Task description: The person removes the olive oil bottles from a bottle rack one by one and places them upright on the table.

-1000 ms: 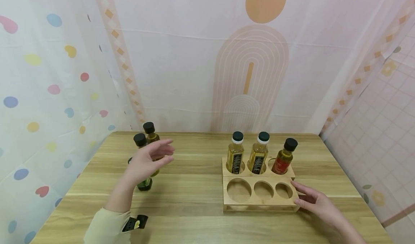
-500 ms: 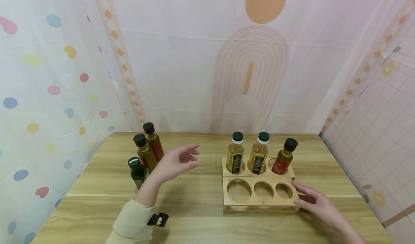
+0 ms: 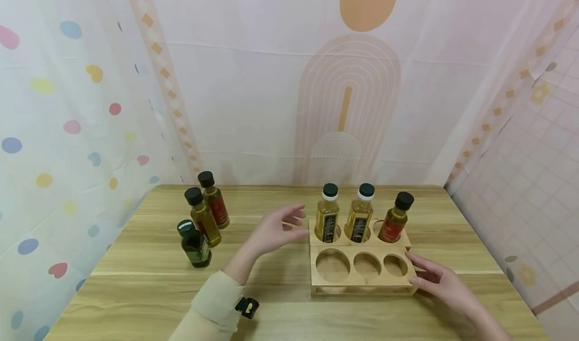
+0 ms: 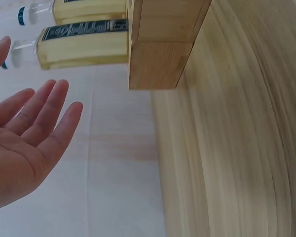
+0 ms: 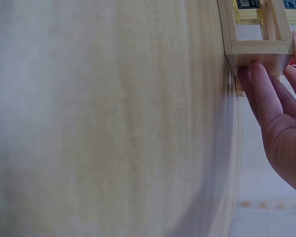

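Note:
A two-tier wooden rack (image 3: 353,281) holds two pale-yellow oil bottles (image 3: 327,220) (image 3: 360,220) and a red-labelled bottle (image 3: 392,228) in its back row; its three front holes hold nothing. Beside the rack's left end, my left hand (image 3: 276,233) hovers with fingers loosely bent and apart. The left wrist view shows that hand (image 4: 24,143) empty, below the bottles (image 4: 84,47) and left of the rack's wood (image 4: 160,64). My right hand (image 3: 445,290) holds the rack's right end; in the right wrist view its fingers (image 5: 259,81) press on the end piece (image 5: 259,48).
On the table's left side stand a short dark-green bottle (image 3: 196,248) and two taller, black-capped bottles (image 3: 208,225) (image 3: 217,207). Patterned curtains (image 3: 244,109) rise behind the wooden table (image 3: 149,280) and at both sides. A dark wrist device (image 3: 247,307) is at my left sleeve (image 3: 217,301).
My left hand has moved right, from in front of the left-hand bottles to the rack's left end, uncovering those bottles. My right hand and the rack have stayed in place.

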